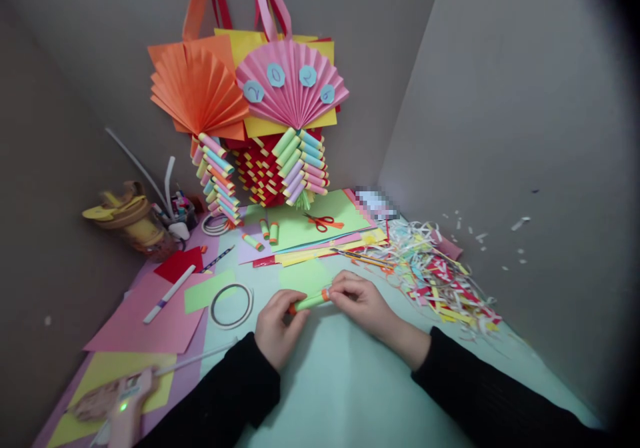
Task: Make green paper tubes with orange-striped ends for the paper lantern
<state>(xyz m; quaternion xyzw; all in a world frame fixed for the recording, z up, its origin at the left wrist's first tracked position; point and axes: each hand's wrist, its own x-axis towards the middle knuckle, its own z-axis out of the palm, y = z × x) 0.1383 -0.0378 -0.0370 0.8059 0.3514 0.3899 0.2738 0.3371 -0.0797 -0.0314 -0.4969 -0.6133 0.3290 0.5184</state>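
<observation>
Between my two hands is a rolled green paper tube (311, 301) with an orange band at each end, tilted slightly up to the right. My left hand (281, 325) pinches its left end. At the right end, the fingers of my right hand (361, 301) close on the orange band. Beyond them a light green paper sheet (303, 273) lies flat on the pale table covering. Similar short paper rolls (274, 233) with orange ends lie farther back, beside a stack of coloured paper (325, 208) with red-handled scissors (323, 223) on top.
Left of my hands are a tape roll (231, 306), a white marker (169, 295) and a pink glue gun (131, 401) with a green light. A heap of paper scraps (440, 275) covers the right side. Paper fan decorations (293, 78) hang on the back wall. A lidded cup (131, 225) stands back left.
</observation>
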